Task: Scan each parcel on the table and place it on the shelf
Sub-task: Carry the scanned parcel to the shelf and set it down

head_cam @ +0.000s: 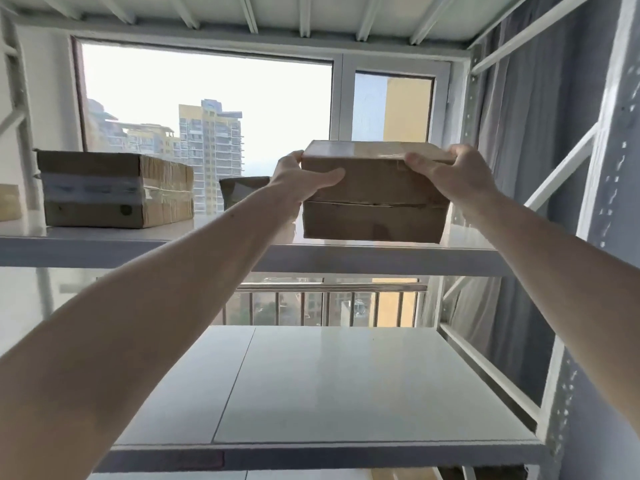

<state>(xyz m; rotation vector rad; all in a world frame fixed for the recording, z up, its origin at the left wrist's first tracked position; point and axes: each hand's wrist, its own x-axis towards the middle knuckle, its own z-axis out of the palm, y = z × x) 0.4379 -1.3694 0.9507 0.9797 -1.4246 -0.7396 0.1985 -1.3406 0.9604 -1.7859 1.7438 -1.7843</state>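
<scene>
- The parcel (374, 199), a plain brown cardboard box with a seam running across its near face, sits at the front edge of the upper shelf board (138, 251), toward that board's right end.
- The left hand (298, 183) grips the parcel's left side, thumb lying across the near face and fingers curled round the top left corner.
- The right hand (450, 174) grips the top right corner, fingers bent over the top edge.
- Whether the parcel's underside rests on the board or hangs just above it cannot be told.
- A larger taped box (114, 188), cardboard wrapped in glossy clear tape with a pale band round its middle, stands on the left part of the same board.
- A small dark box (242, 190) stands behind, between the taped box and the parcel, partly hidden by the left wrist.
- At the far left edge a sliver of another cardboard box (8, 202) shows.
- The lower shelf board (346, 386) is smooth, glossy white, in two panels.
- The rack frame (561, 358) is white perforated metal with diagonal braces.
- Behind stands a window (207, 109) showing high-rise buildings, with a grey curtain (526, 109) at the right.
</scene>
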